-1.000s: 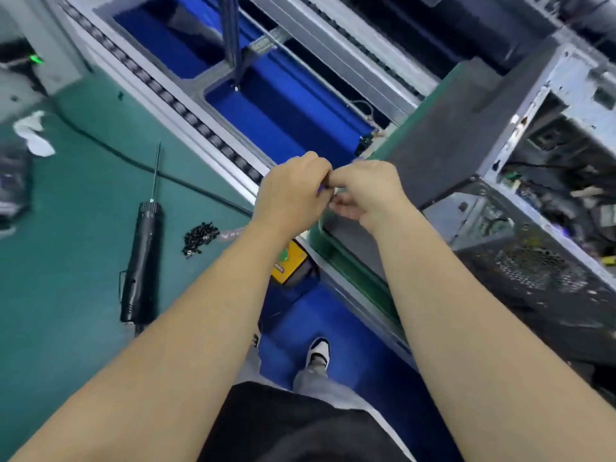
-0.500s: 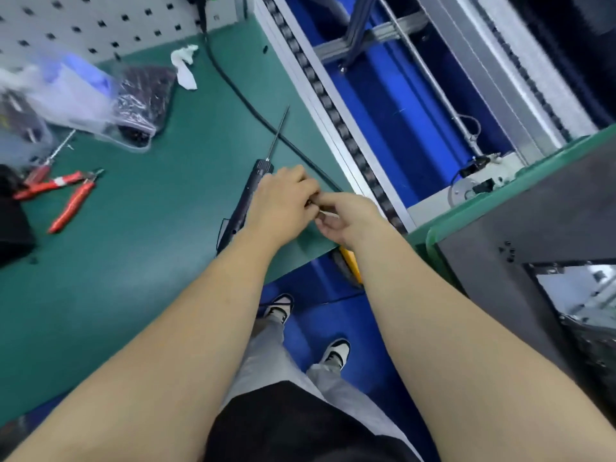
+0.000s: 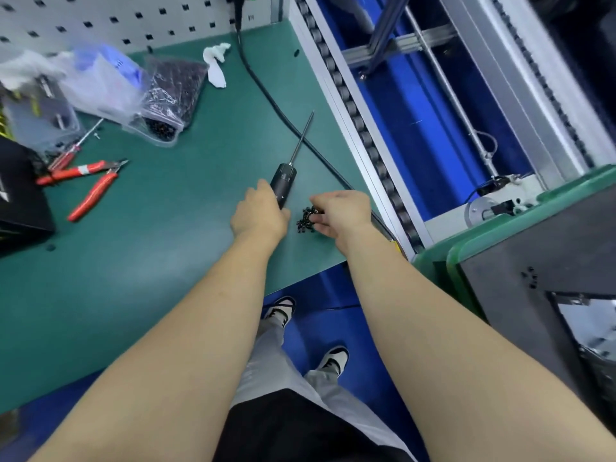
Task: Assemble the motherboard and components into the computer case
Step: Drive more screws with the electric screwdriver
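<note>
Hands parted – left [image 3: 258, 213] grips screwdriver [image 3: 283, 185], right [image 3: 343, 213] on screws [image 3: 305, 221]

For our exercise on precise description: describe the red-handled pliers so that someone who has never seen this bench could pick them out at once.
Start at the green bench mat and look to its left part, below the clear plastic bags. There lie the red-handled pliers, handles spread, jaws pointing toward the right. The small screwdriver beside them also has a red handle, but only the pliers have two handles.
</note>
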The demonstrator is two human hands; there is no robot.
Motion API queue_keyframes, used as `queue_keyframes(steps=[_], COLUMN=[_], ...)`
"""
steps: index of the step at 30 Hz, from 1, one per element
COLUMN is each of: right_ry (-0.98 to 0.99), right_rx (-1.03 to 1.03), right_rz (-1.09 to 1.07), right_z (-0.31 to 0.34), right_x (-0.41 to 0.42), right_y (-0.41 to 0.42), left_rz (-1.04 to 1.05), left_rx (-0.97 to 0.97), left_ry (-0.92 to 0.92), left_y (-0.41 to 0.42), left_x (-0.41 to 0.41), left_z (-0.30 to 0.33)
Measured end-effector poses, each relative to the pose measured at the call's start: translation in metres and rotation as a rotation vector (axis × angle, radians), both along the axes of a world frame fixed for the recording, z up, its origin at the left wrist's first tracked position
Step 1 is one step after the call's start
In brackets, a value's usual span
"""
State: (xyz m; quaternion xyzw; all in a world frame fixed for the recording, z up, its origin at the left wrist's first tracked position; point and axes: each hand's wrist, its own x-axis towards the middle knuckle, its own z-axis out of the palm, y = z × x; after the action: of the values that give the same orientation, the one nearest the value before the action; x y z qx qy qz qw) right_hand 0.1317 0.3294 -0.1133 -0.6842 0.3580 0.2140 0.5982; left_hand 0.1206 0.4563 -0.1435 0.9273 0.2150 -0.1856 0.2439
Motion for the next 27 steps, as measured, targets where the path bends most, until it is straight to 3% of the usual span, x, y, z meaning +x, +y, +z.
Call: queue_keyframes(steps=[3, 6, 11, 18, 22, 27], right_ry=[-0.068, -0.185, -0.464, -0.793, -0.833, -0.809], right_rx=[0.006, 0.082, 0.117, -0.031, -0.231, -0.301], right_rz=[-0.050, -0.140, -0.274, -0.471, -0.602, -0.890], right_z=[0.011, 0.036, 0.113, 0.213, 0.243, 0.257], right_x=[0.002, 0.011, 0.021, -0.015, -0.057, -0.117], right_y=[-0.005, -0.014, -0.053, -0.170, -0.238, -0.295], left_rz=[0.142, 0.147, -0.042, -0.405, -0.599, -0.835], left_rx=[-0.132, -0.404, -0.854, -1.371, -1.475, -1.375], left_ry=[-0.032, -0.091, 0.033, 0.227, 0.370, 0.460], left_y=[0.002, -0.008, -0.062, -0.182, -0.255, -0.321], left_x=[0.010, 0.027, 0.039, 0.025, 0.008, -0.025], left_z=[0.030, 0.087, 0.177, 0.256, 0.287, 0.295])
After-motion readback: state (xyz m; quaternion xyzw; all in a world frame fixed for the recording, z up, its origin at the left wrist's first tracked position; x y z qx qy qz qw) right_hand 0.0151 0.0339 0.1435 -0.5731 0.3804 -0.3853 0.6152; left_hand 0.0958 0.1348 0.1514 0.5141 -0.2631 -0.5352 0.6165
